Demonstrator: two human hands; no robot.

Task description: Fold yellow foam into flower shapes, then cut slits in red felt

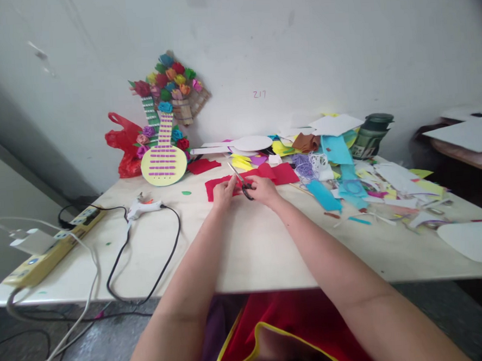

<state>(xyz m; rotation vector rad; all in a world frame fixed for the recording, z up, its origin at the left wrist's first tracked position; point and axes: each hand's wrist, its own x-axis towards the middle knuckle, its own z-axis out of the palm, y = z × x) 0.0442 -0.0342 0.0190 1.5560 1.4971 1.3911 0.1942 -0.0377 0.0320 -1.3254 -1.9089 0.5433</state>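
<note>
A strip of red crepe paper [285,173] lies across the middle of the table, with a fold standing up near its centre. My right hand [263,190] is closed round the black handles of a pair of scissors [246,188], whose metal blades point up and to the left, over the paper. At the strip's left part, my left hand [224,191] grips the paper between thumb and fingers, close beside the blades. Some fingertips of both hands are hard to make out.
A glue gun [144,207] and its black cord lie left, near a yellow power strip [57,246]. Behind stand a paper guitar [164,164], paper flowers [173,78] and a red bag [126,141]. Paper scraps [351,187], yarn [305,165] and a green bottle [372,135] fill the right.
</note>
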